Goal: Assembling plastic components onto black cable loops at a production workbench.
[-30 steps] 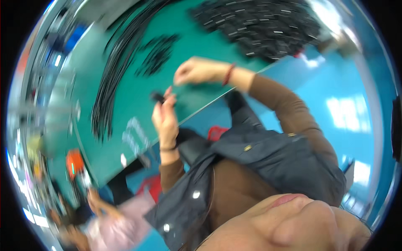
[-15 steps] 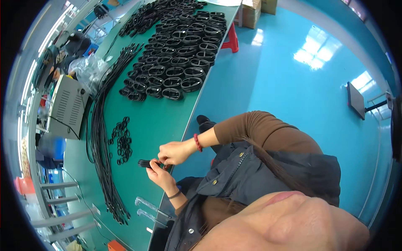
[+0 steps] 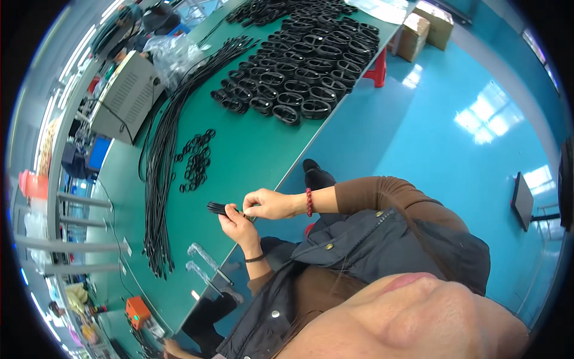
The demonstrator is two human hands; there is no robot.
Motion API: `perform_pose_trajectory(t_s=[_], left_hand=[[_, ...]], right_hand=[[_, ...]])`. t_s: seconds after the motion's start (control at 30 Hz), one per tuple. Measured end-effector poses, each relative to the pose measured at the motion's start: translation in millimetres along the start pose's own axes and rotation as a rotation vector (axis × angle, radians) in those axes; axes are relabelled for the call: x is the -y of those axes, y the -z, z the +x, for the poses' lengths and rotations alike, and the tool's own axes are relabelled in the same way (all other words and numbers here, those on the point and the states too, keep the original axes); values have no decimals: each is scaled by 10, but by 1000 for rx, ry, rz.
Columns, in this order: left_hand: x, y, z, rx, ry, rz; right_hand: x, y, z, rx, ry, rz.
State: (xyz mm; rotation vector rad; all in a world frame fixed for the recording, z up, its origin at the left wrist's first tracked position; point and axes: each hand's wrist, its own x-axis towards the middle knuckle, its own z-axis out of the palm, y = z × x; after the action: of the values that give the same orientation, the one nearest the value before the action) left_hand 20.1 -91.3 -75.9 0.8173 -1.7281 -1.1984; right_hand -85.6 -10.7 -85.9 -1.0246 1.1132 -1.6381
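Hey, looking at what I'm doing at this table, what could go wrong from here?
If your left hand loosens, the black cable bundle might spring open. The coiled cables reach the edge of the green table, so a bump could knock some off. The small loose rings lie near the long cables and might get tangled in.

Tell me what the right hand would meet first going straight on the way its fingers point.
The right hand would probably meet the left hand first, which holds a black cable bundle; whether the hands already touch is unclear.
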Motion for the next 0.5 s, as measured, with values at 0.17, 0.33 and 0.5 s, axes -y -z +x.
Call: perform_pose_trajectory(t_s=[0.17,0.33,0.5], left_hand=[[-213,123,-41,51,140,-181],[-72,235,-131,105,57,-43],[-127,279,-84,176,121,-132]], right_hand=[[255,46,-148,303,-398,485],[409,256,-177,657,-551,401],[874,317,-147,516,-130,-398]])
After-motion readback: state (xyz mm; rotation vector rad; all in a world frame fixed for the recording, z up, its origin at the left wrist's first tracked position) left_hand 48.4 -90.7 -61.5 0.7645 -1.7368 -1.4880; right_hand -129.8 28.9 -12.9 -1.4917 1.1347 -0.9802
